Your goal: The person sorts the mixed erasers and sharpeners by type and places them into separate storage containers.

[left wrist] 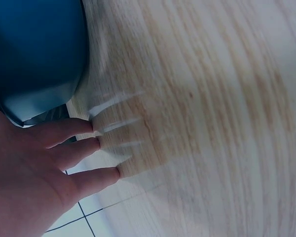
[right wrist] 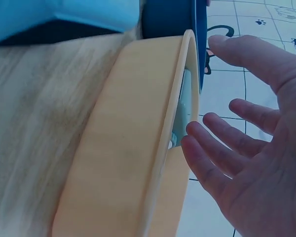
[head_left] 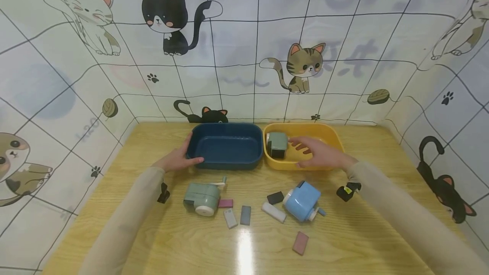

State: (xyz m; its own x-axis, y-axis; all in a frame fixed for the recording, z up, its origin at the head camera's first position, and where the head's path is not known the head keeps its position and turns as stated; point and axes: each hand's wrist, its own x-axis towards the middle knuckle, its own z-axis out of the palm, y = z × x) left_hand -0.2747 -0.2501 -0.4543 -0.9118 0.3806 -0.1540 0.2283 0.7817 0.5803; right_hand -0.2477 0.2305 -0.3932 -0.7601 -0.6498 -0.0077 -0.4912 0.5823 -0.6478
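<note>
A dark blue bin (head_left: 225, 146) stands at the back of the wooden table, with my left hand (head_left: 178, 159) against its left side. The thumb lies near the front corner, and the straight, spread fingers (left wrist: 69, 154) reach down beside the bin. My right hand (head_left: 324, 152) hovers over the yellow bin (head_left: 302, 164), its fingers spread and holding nothing. Just left of its fingertips, a green and black pencil sharpener (head_left: 278, 144) sits inside that bin. In the right wrist view the yellow wall hides most of this sharpener (right wrist: 184, 106).
Nearer on the table lie a green crank sharpener (head_left: 202, 197) and a tipped blue one (head_left: 303, 201). Among them are several eraser-like blocks, including a white one (head_left: 273, 211), a black one (head_left: 275, 197) and a pink one (head_left: 300, 243). A cat-print wall covering (head_left: 237, 67) stands behind.
</note>
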